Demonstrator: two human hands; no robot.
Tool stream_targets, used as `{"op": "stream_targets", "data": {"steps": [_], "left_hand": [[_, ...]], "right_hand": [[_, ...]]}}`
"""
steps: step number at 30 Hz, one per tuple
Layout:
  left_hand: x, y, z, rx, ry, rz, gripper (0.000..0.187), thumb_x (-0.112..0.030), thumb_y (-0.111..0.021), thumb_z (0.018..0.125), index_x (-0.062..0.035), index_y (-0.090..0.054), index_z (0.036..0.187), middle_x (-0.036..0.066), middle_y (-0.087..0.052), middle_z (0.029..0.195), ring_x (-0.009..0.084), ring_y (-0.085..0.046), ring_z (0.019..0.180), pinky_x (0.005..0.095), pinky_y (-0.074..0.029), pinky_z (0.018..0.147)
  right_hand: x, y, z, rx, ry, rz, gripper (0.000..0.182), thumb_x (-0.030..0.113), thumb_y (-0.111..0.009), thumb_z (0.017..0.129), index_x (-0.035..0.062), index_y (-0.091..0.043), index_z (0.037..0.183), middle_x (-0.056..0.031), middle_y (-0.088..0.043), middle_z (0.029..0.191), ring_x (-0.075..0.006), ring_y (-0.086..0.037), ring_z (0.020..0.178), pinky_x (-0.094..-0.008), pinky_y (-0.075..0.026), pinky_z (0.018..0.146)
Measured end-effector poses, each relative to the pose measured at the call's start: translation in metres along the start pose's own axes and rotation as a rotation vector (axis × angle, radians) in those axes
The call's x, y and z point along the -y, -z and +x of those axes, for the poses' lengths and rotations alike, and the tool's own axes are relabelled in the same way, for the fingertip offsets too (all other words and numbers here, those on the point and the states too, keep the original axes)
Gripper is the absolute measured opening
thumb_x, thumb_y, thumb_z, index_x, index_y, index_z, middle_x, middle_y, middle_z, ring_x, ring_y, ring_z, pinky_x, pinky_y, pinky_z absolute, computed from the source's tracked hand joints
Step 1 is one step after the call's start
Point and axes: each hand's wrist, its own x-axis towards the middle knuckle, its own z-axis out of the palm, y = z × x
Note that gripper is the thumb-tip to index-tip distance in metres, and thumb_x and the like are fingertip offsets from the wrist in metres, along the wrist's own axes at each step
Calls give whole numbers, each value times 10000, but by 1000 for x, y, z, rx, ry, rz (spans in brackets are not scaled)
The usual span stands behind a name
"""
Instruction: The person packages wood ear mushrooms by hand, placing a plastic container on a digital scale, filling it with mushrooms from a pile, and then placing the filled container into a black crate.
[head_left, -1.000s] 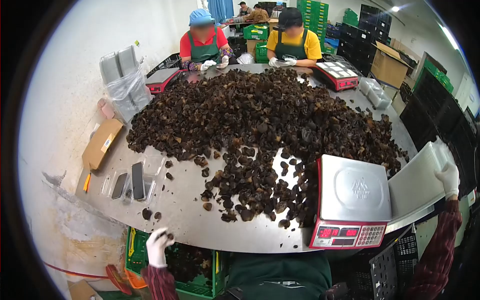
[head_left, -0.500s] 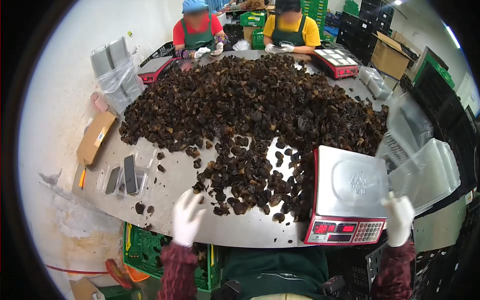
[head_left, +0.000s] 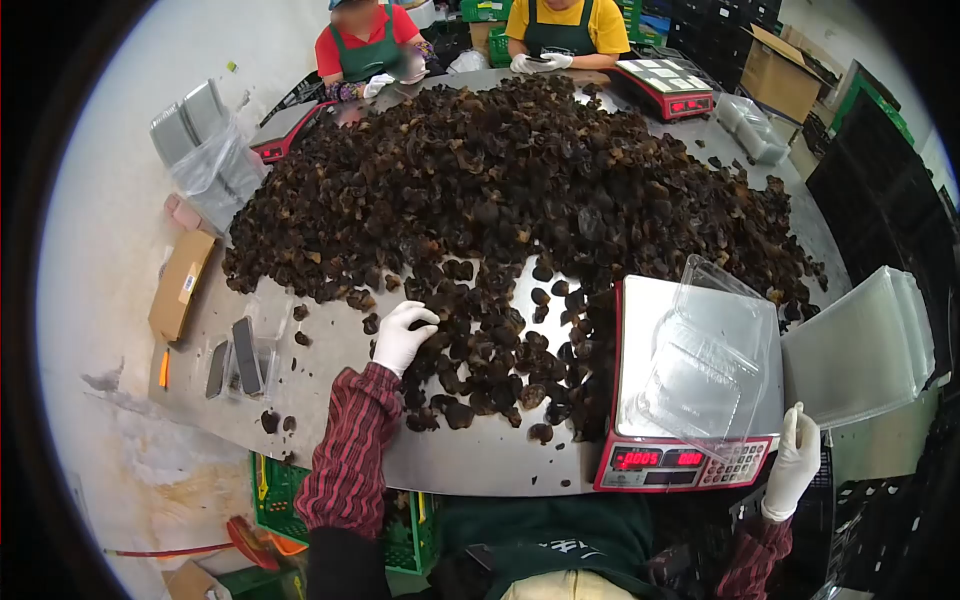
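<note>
My left hand (head_left: 402, 338), in a white glove, is at the near edge of the loose wood ear mushrooms (head_left: 490, 350). Its fingers curl round a dark piece that shows between them. A clear plastic box (head_left: 700, 365) rests at a slant on the pan of the red and silver scale (head_left: 640, 310), its near end over the keypad. Just off the scale's right front corner is my right hand (head_left: 794, 465), also gloved, fingers stretched upward and holding nothing that I can see. A stack of clear plastic boxes (head_left: 860, 345) leans beyond those fingertips.
A big heap of wood ear mushrooms (head_left: 500, 180) covers the steel table's middle. Two co-workers stand opposite, near two more scales (head_left: 665, 88). Left lie a phone (head_left: 246, 357) and a cardboard piece (head_left: 182, 285). A green crate (head_left: 285, 500) sits below the table edge.
A clear box now lies on the scale, whose pan was bare. My left hand has moved forward to the mushrooms and curled. My right hand has dropped slightly. The view has shifted.
</note>
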Motion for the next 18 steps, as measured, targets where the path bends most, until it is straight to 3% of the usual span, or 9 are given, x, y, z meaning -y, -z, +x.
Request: {"op": "stream_targets", "data": {"steps": [3, 4, 7, 8, 11, 12, 13, 15, 18], "left_hand": [[-8, 4, -6, -159, 43, -54, 189, 8, -698, 676, -48, -692, 856, 113, -626, 951, 241, -592, 990, 305, -445, 867], [-10, 0, -8, -191, 50, -131, 186, 18, -689, 681, -41, -695, 857, 119, -627, 964, 240, -579, 1012, 301, -433, 881], [-58, -14, -7, -223, 26, -251, 166, 17, -700, 696, -34, -696, 854, 114, -616, 1010, 227, -573, 1012, 304, -439, 883], [-89, -18, -5, -189, -18, -288, 171, 18, -699, 707, -39, -696, 868, 112, -612, 1019, 225, -576, 1006, 302, -449, 875], [-178, -45, -1, -26, -218, -401, 173, 16, -709, 736, -56, -701, 893, 87, -601, 1020, 216, -591, 950, 311, -477, 826], [-215, -51, -2, 57, -311, -441, 115, -23, -693, 775, -59, -701, 883, 100, -608, 1010, 235, -607, 907, 327, -498, 792], [-227, -73, -3, 80, -477, -365, 133, -41, -673, 789, -57, -690, 921, 119, -593, 1051, 241, -600, 929, 314, -492, 810], [-254, -114, -13, 436, -390, -548, 289, -18, -602, 790, -62, -626, 1074, 149, -550, 1160, 277, -575, 1007, 336, -474, 862], [-254, -160, -26, 298, -801, -150, 297, -52, -576, 760, -64, -597, 1056, 154, -551, 1174, 298, -567, 1038, 355, -470, 874]], "right_hand": [[7, -3, -6, 126, -363, 144, 318, 207, -643, 900, -65, -605, 1062, -75, -648, 940, -56, -455, 696, -220, -424, 645], [-29, -11, -13, 160, -323, 86, 395, 264, -657, 889, -70, -597, 1092, -77, -655, 921, -75, -471, 698, -231, -437, 668], [18, -19, -8, 317, -500, 101, 450, 289, -690, 860, -85, -594, 1093, -148, -674, 927, -141, -571, 787, -273, -463, 758], [20, -29, -9, 292, -272, -48, 457, 278, -704, 849, -91, -592, 1094, -163, -672, 913, -115, -590, 762, -249, -472, 693], [-8, -50, -21, 353, -390, 206, 354, 182, -648, 883, -92, -590, 1099, -169, -673, 912, -124, -611, 772, -261, -493, 707], [37, -42, -10, 392, -637, 209, 310, 148, -613, 894, -94, -599, 1088, -187, -675, 941, -165, -631, 872, -286, -487, 799], [31, -47, -10, 405, -622, 217, 310, 148, -613, 894, -94, -599, 1088, -187, -675, 941, -165, -631, 872, -286, -487, 799], [8, -56, -17, 362, -386, 135, 313, 148, -604, 898, -101, -600, 1086, -185, -676, 969, -172, -639, 884, -284, -490, 793], [13, -60, -15, 344, -392, 141, 305, 148, -595, 903, -100, -606, 1080, -175, -678, 977, -167, -634, 868, -280, -488, 789]]}}
